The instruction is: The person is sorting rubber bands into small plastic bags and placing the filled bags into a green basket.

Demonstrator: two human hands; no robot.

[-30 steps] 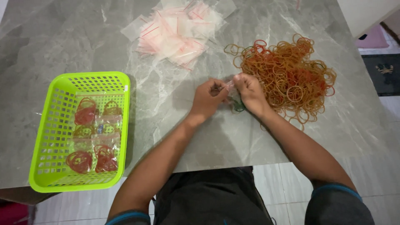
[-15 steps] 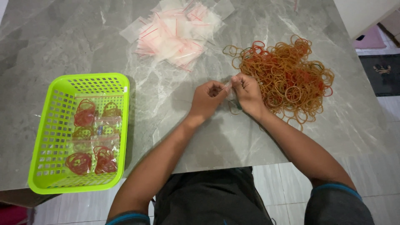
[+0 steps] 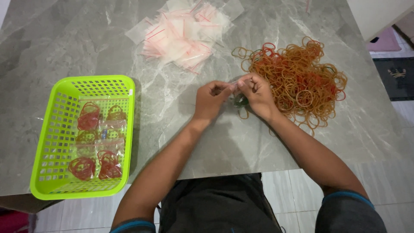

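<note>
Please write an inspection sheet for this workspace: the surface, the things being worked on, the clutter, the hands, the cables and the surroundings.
Surface: grey marble-look table, bare between the groups of things.
Job's things: small clear bag pinched between both hands; pile of rubber bands, orange and red, beside the right hand; heap of empty clear bags at the far edge.
Clutter: green basket on the left, holding filled bags of bands.
Hands: left hand and right hand meet over the table, fingertips closed on the small bag.
Cables: nothing seen.
Surroundings: tiled floor; dark mat at right.

Dark short sleeves, blue-edged cuffs, dark trousers
</note>
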